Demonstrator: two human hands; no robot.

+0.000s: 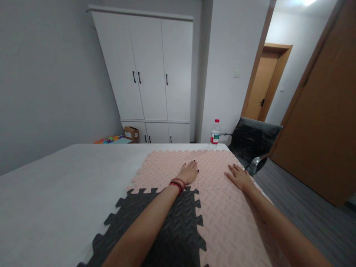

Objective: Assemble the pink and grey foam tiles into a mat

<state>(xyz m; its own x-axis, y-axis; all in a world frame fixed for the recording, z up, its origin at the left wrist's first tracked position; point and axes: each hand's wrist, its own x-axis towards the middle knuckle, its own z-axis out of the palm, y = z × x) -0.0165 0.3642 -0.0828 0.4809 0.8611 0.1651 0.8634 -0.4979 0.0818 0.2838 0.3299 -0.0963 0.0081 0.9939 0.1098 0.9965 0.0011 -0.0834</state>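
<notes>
My left hand [189, 172] lies flat on a pink foam mat tile [158, 167] toward the far side of the table, fingers stretched out. Red and dark bracelets [178, 184] circle that wrist. Also spread flat, my right hand [238, 177] presses on the pink tiles near their right edge. Under my left forearm sits a black foam mat tile [178, 230] with toothed edges. It meets pink foam [222, 226] on its right and far sides; my left arm covers part of it. Neither hand grips anything.
A plastic bottle [214, 135] with a red cap stands at the far right of the white table [55, 193]. Beyond the right edge is a black chair [253, 141]. A cardboard box [131, 134] and a white wardrobe [150, 70] are at the back.
</notes>
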